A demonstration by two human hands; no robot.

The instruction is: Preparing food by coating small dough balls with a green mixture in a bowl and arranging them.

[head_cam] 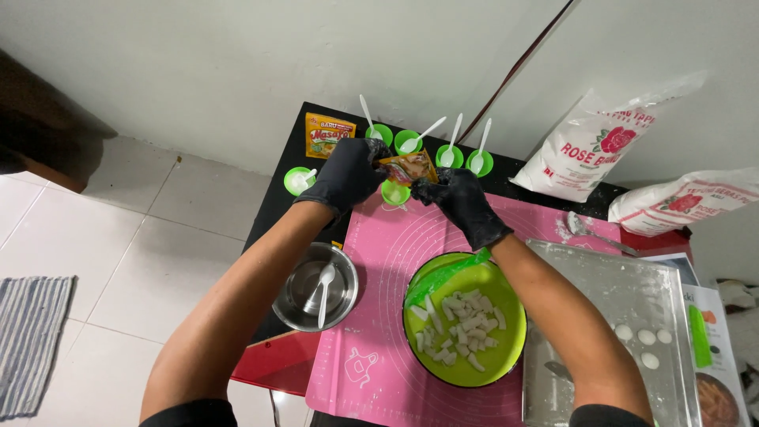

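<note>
Hands in black gloves, your left hand (pixel 345 175) and right hand (pixel 458 199), both pinch one small sachet (pixel 408 167) above green cups (pixel 395 192).

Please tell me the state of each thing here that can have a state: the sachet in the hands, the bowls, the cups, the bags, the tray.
left hand: gloved, gripping the sachet
right hand: gloved, gripping the sachet
seasoning sachet: held up between both hands
second sachet: lying flat
green bowl: holds white dough pieces
steel bowl: holds a white spoon
small green cups: upright, with spoons
flour bags: lying down
clear tray: floured, with a few white balls
</note>
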